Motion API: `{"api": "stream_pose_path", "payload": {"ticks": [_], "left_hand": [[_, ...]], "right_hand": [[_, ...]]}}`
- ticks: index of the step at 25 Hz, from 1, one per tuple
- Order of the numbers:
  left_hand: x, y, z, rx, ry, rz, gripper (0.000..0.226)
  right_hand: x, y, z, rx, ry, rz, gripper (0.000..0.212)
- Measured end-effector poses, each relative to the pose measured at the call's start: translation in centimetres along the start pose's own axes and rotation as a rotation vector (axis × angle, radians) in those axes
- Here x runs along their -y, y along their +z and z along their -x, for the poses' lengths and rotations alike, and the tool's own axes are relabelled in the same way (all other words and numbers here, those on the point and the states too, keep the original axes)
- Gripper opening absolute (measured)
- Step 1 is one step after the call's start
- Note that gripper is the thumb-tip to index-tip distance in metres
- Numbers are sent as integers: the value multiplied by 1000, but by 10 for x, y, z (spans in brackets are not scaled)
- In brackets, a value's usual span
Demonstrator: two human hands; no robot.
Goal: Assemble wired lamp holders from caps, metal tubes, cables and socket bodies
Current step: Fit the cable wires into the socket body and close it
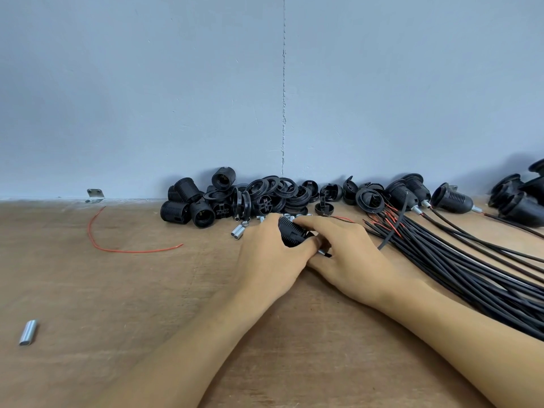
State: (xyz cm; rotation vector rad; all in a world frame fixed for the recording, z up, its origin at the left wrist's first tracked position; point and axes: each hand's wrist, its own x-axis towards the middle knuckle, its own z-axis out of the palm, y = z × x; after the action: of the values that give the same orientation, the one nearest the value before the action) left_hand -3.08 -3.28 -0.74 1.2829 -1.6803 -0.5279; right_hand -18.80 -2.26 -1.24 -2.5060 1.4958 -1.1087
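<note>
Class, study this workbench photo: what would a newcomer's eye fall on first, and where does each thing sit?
At the centre, the left hand and right hand meet, gripping one black socket body. Behind them a heap of black socket parts lines the blue wall, and a thick bundle of black cables fans off to the right. A loose red wire curls on the wooden table at the left.

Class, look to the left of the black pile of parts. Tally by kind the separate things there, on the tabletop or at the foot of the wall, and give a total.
Red wire: 1
Metal tube: 1
Metal bracket: 1
Total: 3
</note>
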Motion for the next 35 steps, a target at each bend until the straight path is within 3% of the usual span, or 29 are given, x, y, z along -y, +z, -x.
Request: {"api": "stream_pose_path", "payload": {"ticks": [7, 14, 19, 35], "left_hand": [[-1, -2, -1, 13, 1, 19, 41], [0, -2, 1, 34, 58, 32, 29], [-2, 3, 4, 25, -3, -20, 49], [-2, 2, 1, 9, -11, 13, 35]], "right_hand": [[5, -4, 1, -6, -10, 30, 56], [4, -9, -5, 136, -41, -111, 57], [3, -8, -2, 129, -73, -74, 60], [3, -8, -1, 101, -59, -58, 53]]}}
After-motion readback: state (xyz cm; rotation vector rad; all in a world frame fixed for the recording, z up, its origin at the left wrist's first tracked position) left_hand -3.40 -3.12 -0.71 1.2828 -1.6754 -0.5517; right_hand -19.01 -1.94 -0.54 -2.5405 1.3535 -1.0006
